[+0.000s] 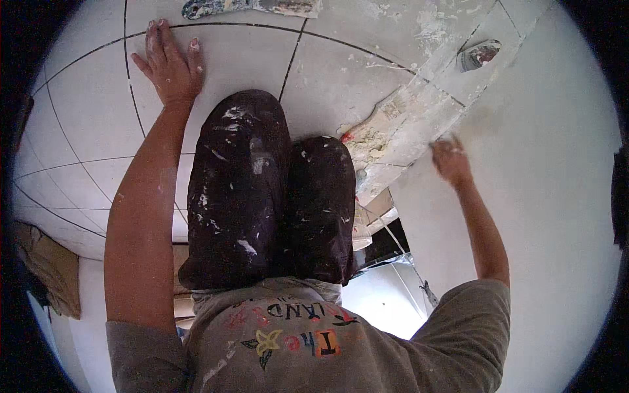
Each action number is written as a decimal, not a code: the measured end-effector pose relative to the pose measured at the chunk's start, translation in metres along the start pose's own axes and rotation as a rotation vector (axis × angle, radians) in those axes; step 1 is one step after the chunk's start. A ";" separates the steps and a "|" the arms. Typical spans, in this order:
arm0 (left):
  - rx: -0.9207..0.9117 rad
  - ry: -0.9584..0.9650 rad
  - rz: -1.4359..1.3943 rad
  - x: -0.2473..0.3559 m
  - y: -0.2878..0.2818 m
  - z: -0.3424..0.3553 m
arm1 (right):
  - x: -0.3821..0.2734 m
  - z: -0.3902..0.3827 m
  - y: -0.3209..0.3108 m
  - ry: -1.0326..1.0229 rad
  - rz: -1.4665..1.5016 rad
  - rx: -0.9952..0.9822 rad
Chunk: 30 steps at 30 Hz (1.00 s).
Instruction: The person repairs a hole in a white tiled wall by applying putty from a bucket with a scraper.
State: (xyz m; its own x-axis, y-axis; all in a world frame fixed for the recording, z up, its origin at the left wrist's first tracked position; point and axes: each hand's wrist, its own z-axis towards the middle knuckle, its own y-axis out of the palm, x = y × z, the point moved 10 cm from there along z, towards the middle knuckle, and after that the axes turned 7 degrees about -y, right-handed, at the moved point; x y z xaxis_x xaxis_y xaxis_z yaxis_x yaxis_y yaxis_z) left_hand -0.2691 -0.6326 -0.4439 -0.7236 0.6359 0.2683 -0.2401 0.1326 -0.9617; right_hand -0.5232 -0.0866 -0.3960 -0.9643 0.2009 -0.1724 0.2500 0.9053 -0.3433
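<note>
My left hand [171,65] lies flat on the pale tiled floor [341,72], fingers spread, with white smears on the fingertips. It holds nothing. My right hand [451,160] is at the pale wall [524,196], low down near where it meets the floor. Motion smears its bent fingers, and whether anything is between them cannot be made out. Beyond the left hand lies a paint-stained tool with a bluish end [203,8]. Left of the right hand, cream, lumpy plaster-like material [373,141] sits along the floor's edge.
A small plaster-spattered object [479,56] rests on the floor beside the wall. My dark, paint-spotted knees [242,177] are between my arms. A brown bundle [49,268] is at the far left. A thin cord [400,245] runs behind my right side.
</note>
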 end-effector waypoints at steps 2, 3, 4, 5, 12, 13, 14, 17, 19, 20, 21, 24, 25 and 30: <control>-0.027 0.014 0.011 0.005 0.003 0.001 | 0.092 -0.009 -0.082 0.409 -0.365 0.385; -0.028 0.008 0.001 0.005 0.001 0.001 | 0.119 -0.011 -0.122 0.518 -0.461 0.471; -0.026 0.004 -0.008 0.005 -0.001 0.003 | 0.142 -0.014 -0.145 0.708 -0.590 0.371; -0.021 0.011 -0.019 0.007 0.002 0.004 | 0.156 -0.014 -0.141 0.721 -0.592 0.369; -0.042 -0.019 -0.023 0.008 0.004 0.003 | 0.019 0.003 0.078 0.228 0.209 -0.214; -0.051 -0.021 -0.042 0.016 0.010 0.007 | -0.022 -0.011 0.128 0.047 0.452 -0.475; -0.042 -0.011 -0.006 0.003 -0.001 0.001 | -0.071 -0.005 0.093 0.143 0.660 -0.641; -0.071 -0.034 0.024 0.006 -0.001 0.003 | -0.101 -0.006 0.038 0.399 1.207 -0.284; -0.073 -0.014 0.035 0.012 -0.003 0.002 | -0.064 -0.018 -0.033 0.601 1.227 0.498; -0.081 -0.019 0.045 0.015 -0.003 0.005 | -0.043 -0.026 -0.042 0.706 1.178 0.692; -0.058 0.010 0.042 0.019 -0.006 0.005 | -0.023 -0.021 -0.060 0.770 1.177 0.807; -0.068 -0.028 0.087 0.013 -0.016 0.004 | 0.070 0.001 -0.104 0.668 1.324 1.415; -0.062 -0.016 0.029 0.024 -0.011 0.007 | 0.112 -0.001 -0.115 0.758 1.060 1.572; -0.014 0.011 0.014 0.027 -0.007 0.006 | 0.142 0.037 -0.208 0.979 1.221 1.323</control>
State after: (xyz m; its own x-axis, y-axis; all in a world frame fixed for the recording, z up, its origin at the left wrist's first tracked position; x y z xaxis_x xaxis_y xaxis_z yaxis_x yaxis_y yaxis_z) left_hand -0.2907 -0.6205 -0.4293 -0.7197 0.6462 0.2541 -0.2207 0.1341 -0.9661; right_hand -0.7087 -0.2602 -0.3835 0.1143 0.8650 -0.4886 0.1301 -0.5006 -0.8558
